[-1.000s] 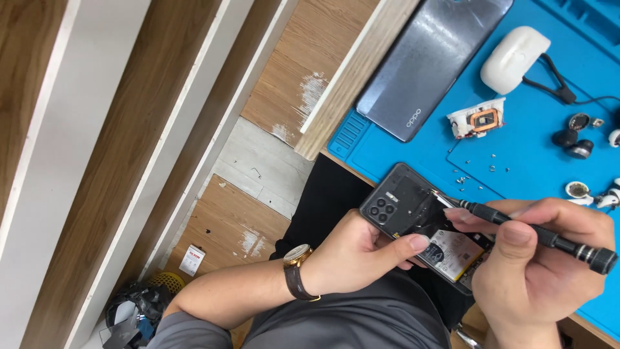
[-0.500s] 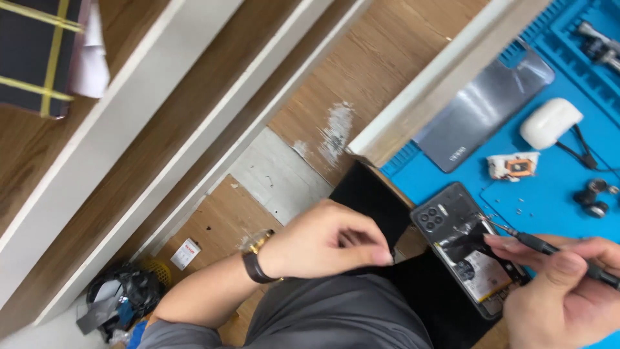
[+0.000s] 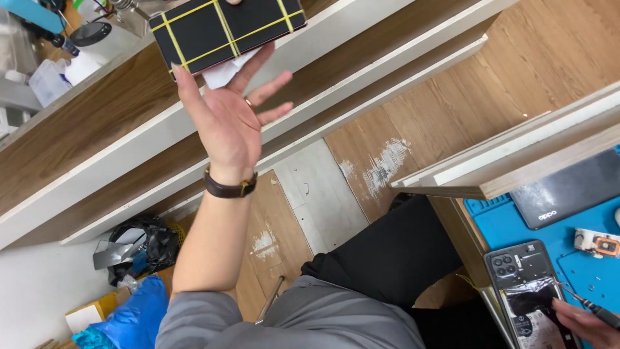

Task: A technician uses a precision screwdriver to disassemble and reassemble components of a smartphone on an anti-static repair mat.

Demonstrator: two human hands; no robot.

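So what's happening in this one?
A person is seated at a blue work mat with an opened smartphone on it. The right hand holds a thin screwdriver with its tip at the phone. The left hand is raised, palm open, reaching toward a black box with yellow bands beside the wooden shelf edge; whether it touches the box is unclear.

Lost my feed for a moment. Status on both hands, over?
Left hand open, raised under black box with yellow bands. Right hand holds thin black screwdriver at opened black phone on blue mat. Nothing between.
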